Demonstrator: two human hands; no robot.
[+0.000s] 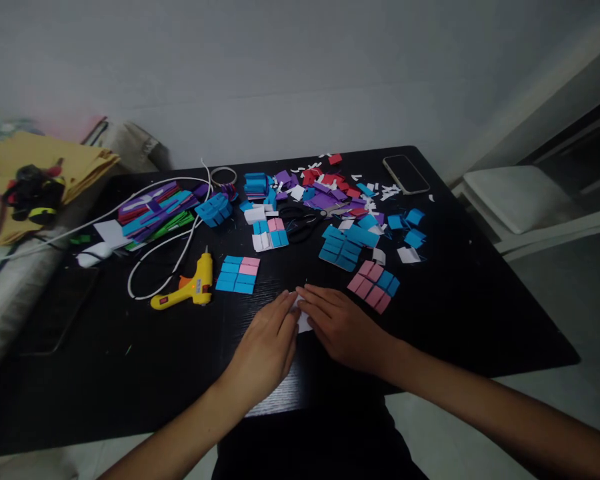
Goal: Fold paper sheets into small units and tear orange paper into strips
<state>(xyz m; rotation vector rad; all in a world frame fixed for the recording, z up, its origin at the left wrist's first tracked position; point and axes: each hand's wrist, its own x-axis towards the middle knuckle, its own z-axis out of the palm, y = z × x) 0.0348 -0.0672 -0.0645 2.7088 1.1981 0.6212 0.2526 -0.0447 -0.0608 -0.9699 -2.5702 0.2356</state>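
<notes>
A small white paper piece [304, 323] lies at the table's front, mostly covered by my fingers. My left hand [267, 343] presses on its left side with the fingers together. From the right, my right hand [345, 328] holds the same paper, its fingertips close to the left ones at the top edge. Which fingers pinch it is partly hidden. Beyond my left hand lies a blue and pink paper square [237, 275] divided into small blocks. A pink and blue one [374, 287] sits just past my right hand.
A yellow glue gun [199, 285] lies to the left beside a white cable [130, 283]. Black-handled scissors [303, 223] rest amid paper scraps [325, 193]. Coloured strips [155, 213] are piled at left. A phone [406, 175] lies at back right.
</notes>
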